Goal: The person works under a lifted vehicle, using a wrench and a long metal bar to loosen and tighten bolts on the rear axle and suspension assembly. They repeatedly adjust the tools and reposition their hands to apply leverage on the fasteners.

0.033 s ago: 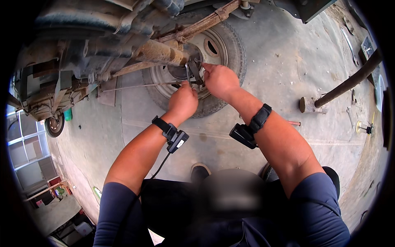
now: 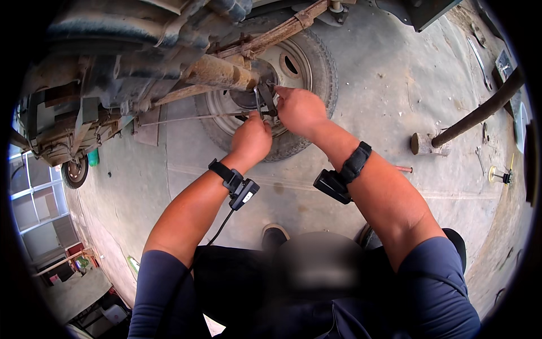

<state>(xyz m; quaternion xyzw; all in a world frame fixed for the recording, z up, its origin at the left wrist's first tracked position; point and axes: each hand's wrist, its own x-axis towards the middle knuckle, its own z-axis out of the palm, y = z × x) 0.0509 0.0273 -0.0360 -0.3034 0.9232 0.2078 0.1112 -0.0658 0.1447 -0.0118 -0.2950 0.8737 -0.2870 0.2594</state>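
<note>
My left hand (image 2: 252, 139) is closed around the lower end of a shiny wrench (image 2: 258, 99), which stands nearly upright against the hub side of a wheel (image 2: 323, 65). Beside the wrench is a dark metal lever (image 2: 269, 99) at the end of a rusty axle tube (image 2: 220, 73). To the right of this lever, my right hand (image 2: 302, 112) is bent inward with its index fingertip at a small fitting. The other fingers are curled, and anything pinched between them is hidden. A thin rod (image 2: 192, 118) runs leftward from the lever.
A rusty leaf spring (image 2: 276, 35) and vehicle frame parts hang overhead and left. On the floor at right are a wooden-headed mallet (image 2: 430, 144), a long wrench (image 2: 480, 63) and smaller tools. A red-ended bar (image 2: 404, 169) lies behind my right forearm.
My right hand has shifted slightly left, its index fingertip moving closer to the lever. The left hand and wrench look unmoved.
</note>
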